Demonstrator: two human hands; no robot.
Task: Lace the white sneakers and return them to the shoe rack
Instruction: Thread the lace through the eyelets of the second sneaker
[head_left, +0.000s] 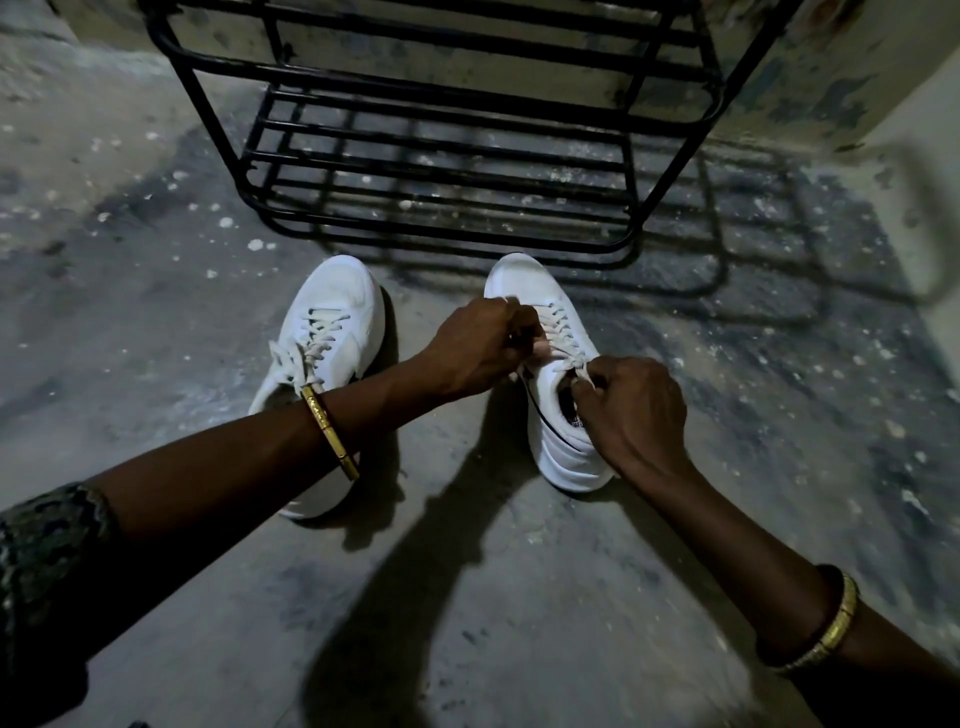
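Two white sneakers stand side by side on the concrete floor, toes pointing at the rack. The left sneaker has its lace threaded and tied; my forearm crosses over its heel. The right sneaker is between my hands. My left hand pinches one lace end at the shoe's left side. My right hand pinches the other end of the white lace over the shoe's opening. The black metal shoe rack stands just beyond the toes, its shelves bare.
The grey concrete floor is stained and speckled. A peeling wall rises behind and to the right of the rack. Gold bangles sit on both of my wrists. The rack's shadow falls to the right.
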